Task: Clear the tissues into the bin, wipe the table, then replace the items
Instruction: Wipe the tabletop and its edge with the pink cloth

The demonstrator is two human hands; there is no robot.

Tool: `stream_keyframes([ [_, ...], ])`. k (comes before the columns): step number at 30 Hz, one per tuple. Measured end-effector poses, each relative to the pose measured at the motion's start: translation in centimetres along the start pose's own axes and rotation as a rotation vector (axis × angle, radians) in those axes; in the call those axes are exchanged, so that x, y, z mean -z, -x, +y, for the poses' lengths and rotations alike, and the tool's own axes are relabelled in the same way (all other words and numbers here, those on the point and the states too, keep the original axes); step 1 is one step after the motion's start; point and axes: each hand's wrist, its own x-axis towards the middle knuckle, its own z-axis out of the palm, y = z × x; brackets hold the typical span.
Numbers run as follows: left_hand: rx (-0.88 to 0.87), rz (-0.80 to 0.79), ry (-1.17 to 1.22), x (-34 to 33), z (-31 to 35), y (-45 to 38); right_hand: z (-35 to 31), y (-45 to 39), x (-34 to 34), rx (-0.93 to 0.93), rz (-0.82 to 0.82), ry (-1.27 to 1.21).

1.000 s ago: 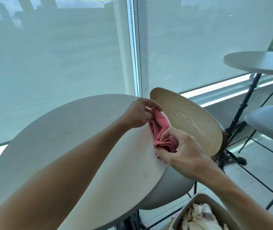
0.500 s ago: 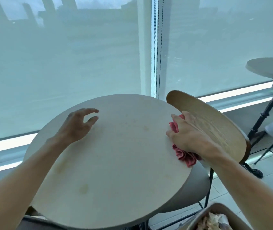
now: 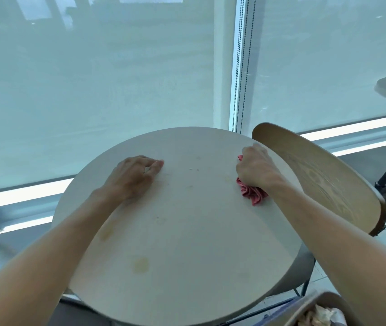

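Two hands apart on the round table (image 3: 187, 255) | left hand (image 3: 133, 177) rests on the top, fingers tucked under | right hand (image 3: 255, 170) grips the pink cloth (image 3: 251, 192) near the right edge | stains (image 3: 141, 264) at front | bin (image 3: 325, 300) with tissues (image 3: 316, 316) at lower right

Your round pale table (image 3: 187, 267), yellowish stains (image 3: 141, 264) near you, your left hand (image 3: 132, 177) resting on it, pink cloth (image 3: 251, 192) under your right hand (image 3: 255, 169) at its right edge
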Motion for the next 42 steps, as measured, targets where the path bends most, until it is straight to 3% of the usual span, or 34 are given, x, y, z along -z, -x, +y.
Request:
stream_keyframes([
  [9, -0.006, -0.021, -0.047, 0.4, -0.2, -0.3, -7.5, 1.4, -4.7, 0.287, -0.037, -0.095],
  [13, 0.024, -0.054, 0.067, 1.0, -0.6, -0.9, -8.8, 1.6, -5.3, 0.35, -0.104, -0.438],
  [16, 0.012, -0.065, 0.077, 1.1, -0.8, -1.1, -7.0, -0.3, -3.6, 0.268, 0.009, -0.666],
  [21, -0.012, -0.103, 0.001, 0.4, -1.2, -1.3, -1.4, -4.0, 0.3, 0.087, 0.205, -0.385],
  [24, -0.01, -0.099, -0.068, 0.4, -0.7, -1.4, 0.1, -5.7, -0.3, -0.019, 0.197, -0.243],
  [28, -0.005, -0.08, -0.106, 0.4, -0.3, -1.6, -1.0, -7.9, -1.8, -0.021, 0.137, -0.192],
  [34, 0.006, -0.086, -0.131, 0.6, -0.1, -1.4, -5.2, -8.3, -3.9, 0.167, 0.027, -0.223],
  [42, 0.035, -0.119, -0.088, 1.0, -0.8, -0.7, -9.6, -1.2, -5.5, 0.578, -0.214, -0.302],
])
